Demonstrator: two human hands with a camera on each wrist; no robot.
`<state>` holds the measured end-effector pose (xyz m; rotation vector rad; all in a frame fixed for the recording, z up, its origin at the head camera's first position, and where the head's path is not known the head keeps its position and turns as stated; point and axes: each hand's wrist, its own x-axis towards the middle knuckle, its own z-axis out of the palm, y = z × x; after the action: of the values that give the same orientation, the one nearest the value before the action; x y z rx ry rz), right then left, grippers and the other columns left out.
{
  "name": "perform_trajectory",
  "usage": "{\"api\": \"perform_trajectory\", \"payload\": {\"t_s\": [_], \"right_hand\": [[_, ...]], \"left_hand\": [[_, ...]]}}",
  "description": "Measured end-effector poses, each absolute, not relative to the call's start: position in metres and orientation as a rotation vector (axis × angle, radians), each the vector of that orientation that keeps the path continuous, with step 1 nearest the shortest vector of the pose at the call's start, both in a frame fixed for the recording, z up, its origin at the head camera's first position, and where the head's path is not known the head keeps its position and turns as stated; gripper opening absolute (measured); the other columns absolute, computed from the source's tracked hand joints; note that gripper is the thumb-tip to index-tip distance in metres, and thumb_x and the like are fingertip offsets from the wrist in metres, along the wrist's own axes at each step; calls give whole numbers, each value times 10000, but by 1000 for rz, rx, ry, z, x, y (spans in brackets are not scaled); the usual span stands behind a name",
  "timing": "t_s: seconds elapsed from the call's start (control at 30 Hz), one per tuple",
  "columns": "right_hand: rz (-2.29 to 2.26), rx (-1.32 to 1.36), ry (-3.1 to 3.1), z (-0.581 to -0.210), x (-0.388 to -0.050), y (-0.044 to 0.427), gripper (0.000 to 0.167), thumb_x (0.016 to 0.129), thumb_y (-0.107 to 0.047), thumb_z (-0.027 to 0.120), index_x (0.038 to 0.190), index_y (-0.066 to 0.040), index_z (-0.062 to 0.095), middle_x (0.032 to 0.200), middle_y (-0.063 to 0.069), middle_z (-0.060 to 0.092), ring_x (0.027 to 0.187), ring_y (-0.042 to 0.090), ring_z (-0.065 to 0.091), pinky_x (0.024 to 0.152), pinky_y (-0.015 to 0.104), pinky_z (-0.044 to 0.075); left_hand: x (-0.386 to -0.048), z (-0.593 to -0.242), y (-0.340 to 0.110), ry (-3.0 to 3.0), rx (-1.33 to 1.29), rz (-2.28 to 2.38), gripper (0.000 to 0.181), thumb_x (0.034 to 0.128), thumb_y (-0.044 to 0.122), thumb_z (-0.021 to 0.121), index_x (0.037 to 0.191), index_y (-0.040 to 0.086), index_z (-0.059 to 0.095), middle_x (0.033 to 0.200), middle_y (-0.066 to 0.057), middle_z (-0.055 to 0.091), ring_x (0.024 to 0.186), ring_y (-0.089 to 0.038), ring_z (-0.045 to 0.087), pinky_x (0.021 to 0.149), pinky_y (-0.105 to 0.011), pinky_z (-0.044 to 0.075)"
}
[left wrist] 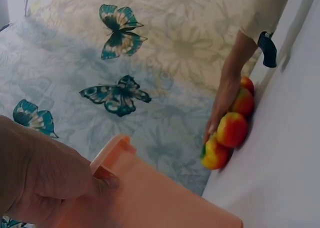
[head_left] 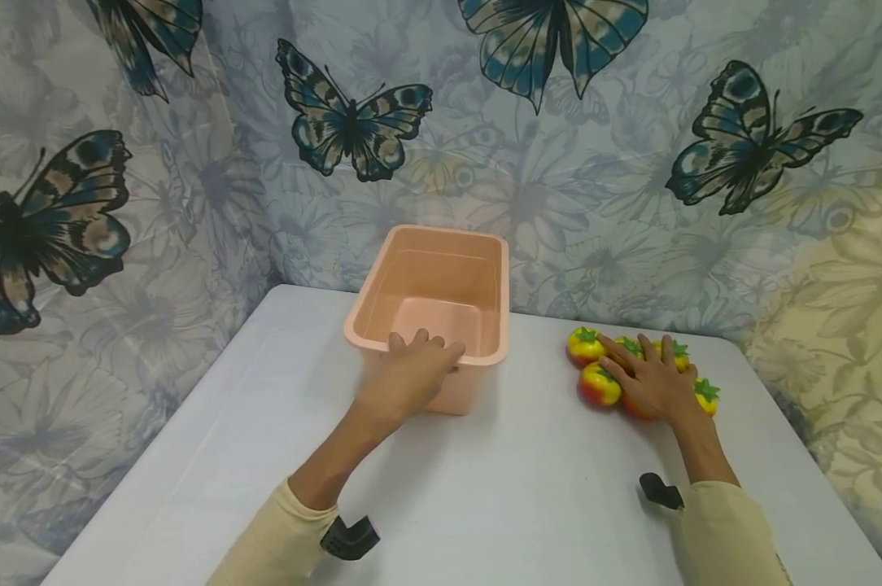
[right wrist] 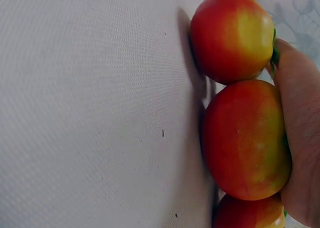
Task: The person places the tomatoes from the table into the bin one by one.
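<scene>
A peach-coloured plastic tub [head_left: 456, 273] stands on the white table, left of the fruits. My left hand [head_left: 410, 370] grips its near rim; in the left wrist view the thumb of that hand [left wrist: 45, 175] lies against the tub's outer wall [left wrist: 160, 198]. Several red-and-yellow tomato-like fruits [head_left: 599, 386] with green leafy tops sit close together at the right. Across their tops rests my right hand [head_left: 655, 384], fingers spread, partly covering them. In the right wrist view, the palm side of that hand [right wrist: 302, 133] touches a large fruit [right wrist: 245, 138].
The white table [head_left: 543, 488] runs back to a wall hung with butterfly-patterned cloth [head_left: 580, 179]. Black straps [head_left: 350, 539] show at both sleeve cuffs. The tub's inside floor [head_left: 441, 321] is partly visible.
</scene>
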<state>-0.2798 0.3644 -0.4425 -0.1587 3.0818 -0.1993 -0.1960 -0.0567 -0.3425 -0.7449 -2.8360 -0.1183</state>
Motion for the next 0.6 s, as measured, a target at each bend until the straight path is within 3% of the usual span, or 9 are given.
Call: {"api": "perform_trajectory", "payload": {"t_s": [0.27, 0.6], "right_hand": [[-192, -153, 3084, -443, -282, 364, 750, 1026, -759, 195, 1671, -377, 191, 1653, 408, 150, 1484, 746, -16, 992, 980, 48], [-202, -145, 3074, -444, -281, 365, 756, 1020, -769, 190, 1671, -385, 184, 1660, 407, 120, 1486, 741, -41, 998, 976, 39]], "left_hand": [[-193, -348, -26, -2710, -684, -1, 95, 1022, 290, 669, 1100, 235, 672, 929, 20, 747, 850, -185, 600, 740, -429, 485], [-194, -350, -9, -2618, -692, 105, 222, 1043, 380, 640, 1127, 176, 668, 946, 27, 745, 843, -172, 611, 703, -394, 490]]}}
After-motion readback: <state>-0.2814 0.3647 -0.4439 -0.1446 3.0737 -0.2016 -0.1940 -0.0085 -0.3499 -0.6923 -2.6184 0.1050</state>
